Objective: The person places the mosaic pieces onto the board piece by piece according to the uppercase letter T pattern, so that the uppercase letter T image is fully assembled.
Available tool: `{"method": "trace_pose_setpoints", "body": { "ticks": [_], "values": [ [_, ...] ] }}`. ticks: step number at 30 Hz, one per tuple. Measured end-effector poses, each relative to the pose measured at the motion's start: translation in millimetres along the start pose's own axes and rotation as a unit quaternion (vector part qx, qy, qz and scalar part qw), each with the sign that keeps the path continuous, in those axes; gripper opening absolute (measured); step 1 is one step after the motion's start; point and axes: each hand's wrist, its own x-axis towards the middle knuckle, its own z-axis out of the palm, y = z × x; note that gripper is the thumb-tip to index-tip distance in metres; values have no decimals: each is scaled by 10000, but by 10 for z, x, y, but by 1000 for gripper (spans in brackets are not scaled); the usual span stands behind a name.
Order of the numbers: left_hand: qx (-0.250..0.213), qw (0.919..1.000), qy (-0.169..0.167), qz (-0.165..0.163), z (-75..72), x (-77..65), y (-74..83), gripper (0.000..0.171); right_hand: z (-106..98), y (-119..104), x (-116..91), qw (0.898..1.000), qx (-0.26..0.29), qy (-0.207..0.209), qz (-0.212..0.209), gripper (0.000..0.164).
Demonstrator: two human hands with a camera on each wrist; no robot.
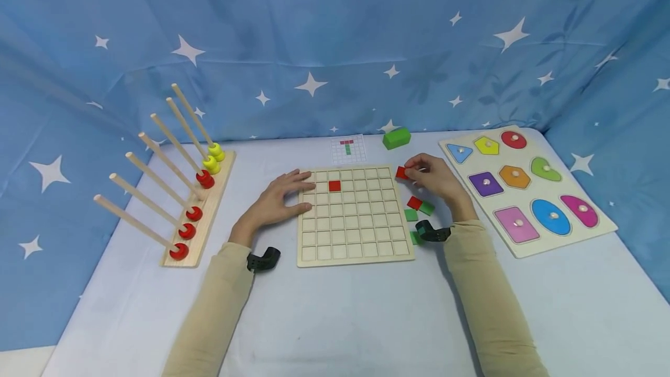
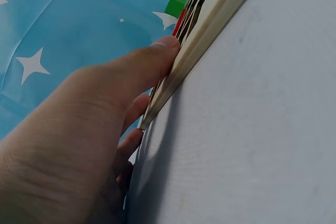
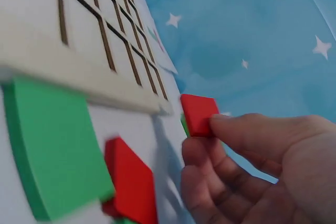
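Note:
A wooden grid board [image 1: 356, 214] lies flat on the table, with one red square tile [image 1: 334, 186] in a cell of its second row. My left hand [image 1: 280, 198] rests on the board's left edge, fingers spread and fairly straight. Just off the board's upper right corner, my right hand [image 1: 431, 176] pinches another red square tile [image 3: 199, 115] between thumb and fingers, lifted above the table in the right wrist view. Below that hand lie a loose red tile [image 1: 414, 202] and several green tiles [image 1: 411, 215] along the board's right side.
Behind the board are a printed pattern card [image 1: 356, 153] and a green block [image 1: 396, 138]. A peg stand with red and yellow rings [image 1: 206, 220] stands at left. At right lies a shape puzzle board [image 1: 502, 208] with knobbed pieces. A blue starry curtain [image 1: 314, 45] hangs behind.

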Motion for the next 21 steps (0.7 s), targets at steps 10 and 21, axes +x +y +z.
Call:
{"method": "trace_pose_setpoints", "body": {
  "ticks": [10,21],
  "values": [
    [-69,10000,50,-8,-3,-7,13,49,233,-209,-1,9958,393,319,-767,23],
    [-104,9999,9,-78,0,1,-6,49,414,-334,1,9948,304,269,-933,19]
  ]
}}
